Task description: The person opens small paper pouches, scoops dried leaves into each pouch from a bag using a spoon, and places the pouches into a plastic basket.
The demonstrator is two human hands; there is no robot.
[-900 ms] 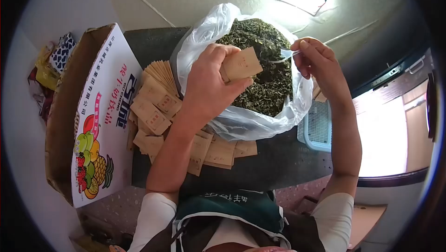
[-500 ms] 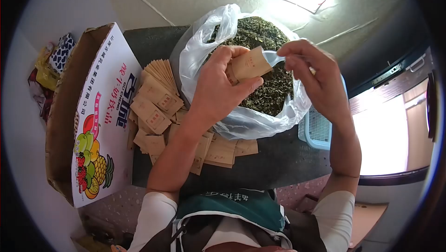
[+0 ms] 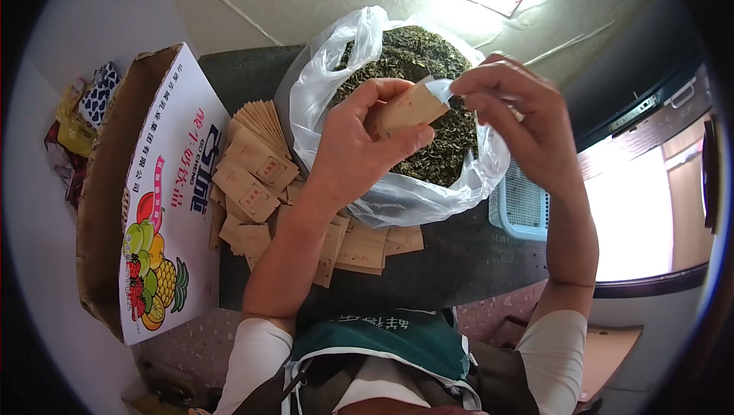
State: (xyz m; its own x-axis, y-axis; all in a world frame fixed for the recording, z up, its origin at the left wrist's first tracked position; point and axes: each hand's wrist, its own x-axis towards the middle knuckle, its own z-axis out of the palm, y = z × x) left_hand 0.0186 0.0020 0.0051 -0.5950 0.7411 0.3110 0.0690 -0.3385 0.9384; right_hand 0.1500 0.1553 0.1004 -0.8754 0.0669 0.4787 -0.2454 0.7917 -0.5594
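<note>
Far to the left of the left fingers stands the printed carton (image 3: 164,185), and nearer, beyond the left wrist, the heap of paper packets (image 3: 252,189) lies as it did before. The left hand (image 3: 353,143) grips one paper packet (image 3: 413,109) between thumb and fingers, its mouth tilted up toward the right fingers. Beneath both sets of fingers, the plastic bag (image 3: 302,109) holds dried leaves (image 3: 420,52). The spoon (image 3: 440,90) has gone farther into the packet's mouth; at first it was apart from it, to the right. The right hand (image 3: 527,113) pinches the spoon, its fingertips now closer to the packet. Below the right fingers sits the blue basket (image 3: 518,229), beside the forearm.
</note>
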